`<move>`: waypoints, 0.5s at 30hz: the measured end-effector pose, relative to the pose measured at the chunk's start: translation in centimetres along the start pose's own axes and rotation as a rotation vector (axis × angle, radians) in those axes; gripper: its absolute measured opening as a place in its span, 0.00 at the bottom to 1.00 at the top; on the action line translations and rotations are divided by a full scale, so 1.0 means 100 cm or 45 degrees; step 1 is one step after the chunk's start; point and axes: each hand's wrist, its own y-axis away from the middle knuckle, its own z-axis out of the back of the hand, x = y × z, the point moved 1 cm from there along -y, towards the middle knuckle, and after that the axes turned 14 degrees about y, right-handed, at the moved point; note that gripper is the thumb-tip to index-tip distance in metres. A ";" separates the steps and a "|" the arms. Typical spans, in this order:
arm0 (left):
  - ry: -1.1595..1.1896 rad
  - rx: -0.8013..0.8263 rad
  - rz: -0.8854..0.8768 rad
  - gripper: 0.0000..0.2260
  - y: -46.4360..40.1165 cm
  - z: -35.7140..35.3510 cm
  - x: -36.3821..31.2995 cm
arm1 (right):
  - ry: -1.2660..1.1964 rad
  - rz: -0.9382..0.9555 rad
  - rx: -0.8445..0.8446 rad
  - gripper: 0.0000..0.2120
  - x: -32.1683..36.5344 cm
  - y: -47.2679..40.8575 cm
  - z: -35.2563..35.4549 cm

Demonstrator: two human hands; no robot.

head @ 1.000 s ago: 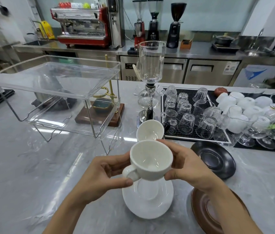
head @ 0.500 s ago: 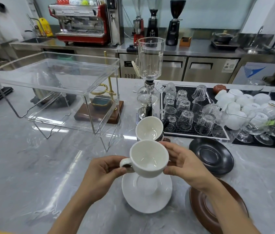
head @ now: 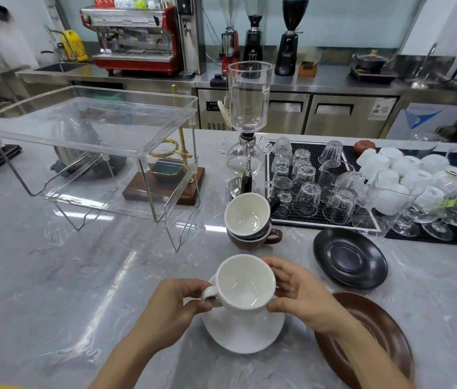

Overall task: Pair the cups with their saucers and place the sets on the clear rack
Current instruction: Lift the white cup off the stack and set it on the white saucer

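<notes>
The left hand (head: 171, 310) pinches the handle of a white cup (head: 245, 284), thumb and forefinger closed on the loop. The right hand (head: 303, 299) cradles the cup's far side, thumb under the rim at 5 o'clock and fingers (head: 276, 266) curled round at 2 o'clock. The cup is upright, glossy and empty, held over a white saucer (head: 244, 331) on the grey marbled desk (head: 67, 290); the cup hides the saucer's middle, so whether its base touches the saucer cannot be told.

At 4 o'clock from the cup lies a brown saucer (head: 376, 332), partly covered by the right forearm and cut off by the lower edge. At 2 o'clock sits a black saucer (head: 349, 258), bare and flat. At 12 o'clock stands a stack of cups (head: 251, 220): a white-lined one on top, tilted, nested in a dark one, over a brown cup with its handle to the right; the middle cup is mostly hidden.

The clear rack (head: 89, 141) stands at 10 o'clock, well apart, on wire legs, both tiers see-through, with dark shapes behind it hard to make out. Beyond the stack rises a glass siphon brewer (head: 249, 108), and at 1 o'clock upturned glasses (head: 308, 178) crowd a black mat.
</notes>
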 end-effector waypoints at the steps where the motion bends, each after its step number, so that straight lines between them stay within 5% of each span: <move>1: -0.020 -0.003 0.003 0.19 0.000 0.000 0.001 | 0.011 -0.007 0.005 0.37 -0.001 0.000 -0.001; 15: -0.173 0.041 0.036 0.25 0.003 0.000 0.010 | 0.098 -0.073 0.073 0.37 -0.006 0.002 -0.005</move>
